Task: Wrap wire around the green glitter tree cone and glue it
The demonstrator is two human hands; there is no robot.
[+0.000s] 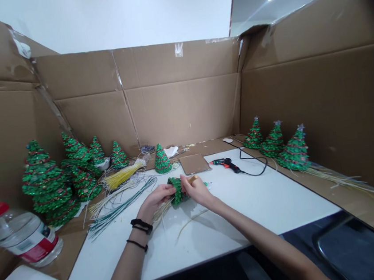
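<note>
A small green Christmas tree (177, 198) lies tilted over the white board, between my two hands. My left hand (159, 197) grips it from the left, fingers closed at its edge. Pale strands (163, 211) trail from below the tree under that hand. On the other side, my right hand (195, 191) is closed around a tool with a tan wooden handle (193, 179). Its working end is hidden by my fingers and the tree. A loose pale strand (185, 224) lies on the board just below.
A glue gun (226, 164) with a black cord lies right of a cardboard square (195, 163). Green strands (124, 209) and a yellow bundle (124, 175) lie left. Decorated trees (46, 181) stand at both sides, near a water bottle (25, 237). Cardboard walls (183, 100) surround the white board (263, 203).
</note>
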